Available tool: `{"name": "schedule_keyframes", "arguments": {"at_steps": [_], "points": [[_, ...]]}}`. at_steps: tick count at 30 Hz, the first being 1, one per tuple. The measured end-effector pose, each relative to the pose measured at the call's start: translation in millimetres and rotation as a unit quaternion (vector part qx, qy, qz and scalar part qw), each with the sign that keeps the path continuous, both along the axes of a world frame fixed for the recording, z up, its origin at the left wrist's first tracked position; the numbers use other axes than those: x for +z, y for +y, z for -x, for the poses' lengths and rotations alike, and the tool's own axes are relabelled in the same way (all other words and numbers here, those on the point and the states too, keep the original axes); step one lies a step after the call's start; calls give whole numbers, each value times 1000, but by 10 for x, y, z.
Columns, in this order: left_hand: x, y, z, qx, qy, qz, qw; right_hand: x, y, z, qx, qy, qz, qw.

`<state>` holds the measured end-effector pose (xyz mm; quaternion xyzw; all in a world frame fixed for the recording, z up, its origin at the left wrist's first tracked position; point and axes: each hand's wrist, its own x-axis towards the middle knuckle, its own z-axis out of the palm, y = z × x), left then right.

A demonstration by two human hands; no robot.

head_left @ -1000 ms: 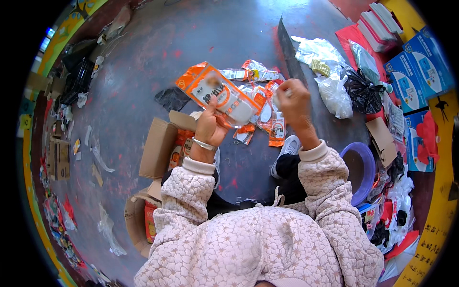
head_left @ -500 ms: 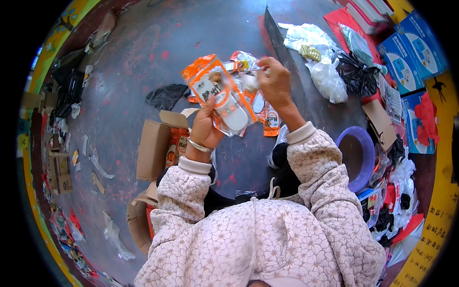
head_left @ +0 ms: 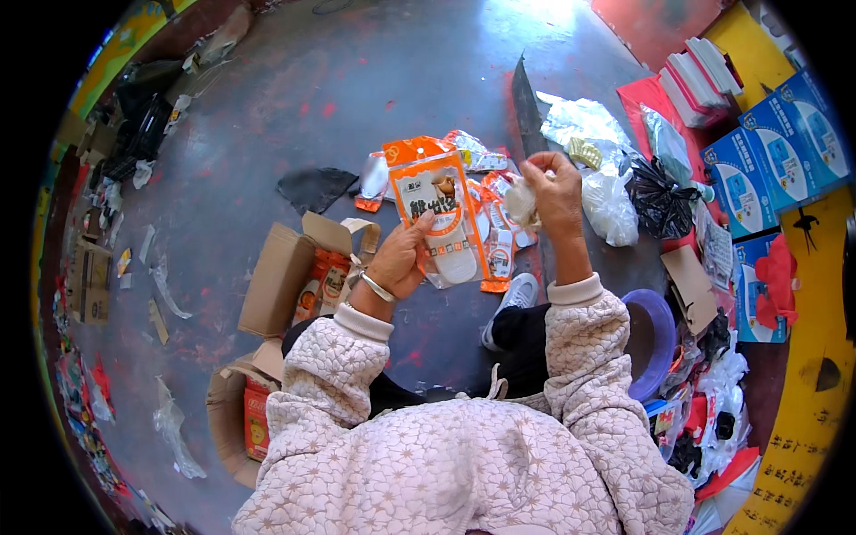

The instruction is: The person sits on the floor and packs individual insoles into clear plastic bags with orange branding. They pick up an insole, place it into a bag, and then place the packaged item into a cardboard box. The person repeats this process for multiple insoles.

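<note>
My left hand (head_left: 401, 262) is closed on an orange-edged clear packet (head_left: 413, 185), thumb across its front. Inside the packet shows a white, rounded, insole-like pad. To its right, my raised right hand (head_left: 558, 198) pinches a crumpled whitish, see-through piece (head_left: 520, 204) that hangs from the fingertips, apart from the packet; its kind is not clear. Behind and below both hands, similar orange packets (head_left: 500, 252) lie in a loose pile on the floor, partly hidden by the held packet.
An open cardboard box (head_left: 271, 275) with orange packets stands left, and another box (head_left: 228, 419) nearer. A black plastic sheet (head_left: 316, 190) lies beyond them. On the right are a purple basin (head_left: 661, 342), a white bag (head_left: 611, 214), a black bag (head_left: 662, 201) and blue boxes (head_left: 783, 157).
The packet in my left hand has turned more upright. My right hand has drawn the whitish piece away from the packet to the right. The whole view has shifted.
</note>
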<state>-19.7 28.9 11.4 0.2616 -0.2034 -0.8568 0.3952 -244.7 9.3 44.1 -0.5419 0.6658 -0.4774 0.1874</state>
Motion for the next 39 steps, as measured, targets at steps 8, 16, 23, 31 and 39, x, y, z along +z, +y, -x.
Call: {"name": "schedule_keyframes", "arguments": {"at_steps": [8, 16, 23, 31, 39], "points": [[22, 139, 11, -134, -107, 70, 983, 30, 41, -162, 157, 79, 13, 984], [-32, 75, -24, -170, -13, -35, 985, -51, 23, -46, 71, -86, -78, 991], [-75, 71, -41, -155, 34, -58, 986, -134, -32, 16, 103, -316, -143, 932], [-133, 84, -16, -129, 88, -60, 986, -177, -28, -2, 68, -346, -194, 916], [-152, 65, 43, -37, 12, -152, 988, 199, 204, -381, -67, 44, 175, 981]]}}
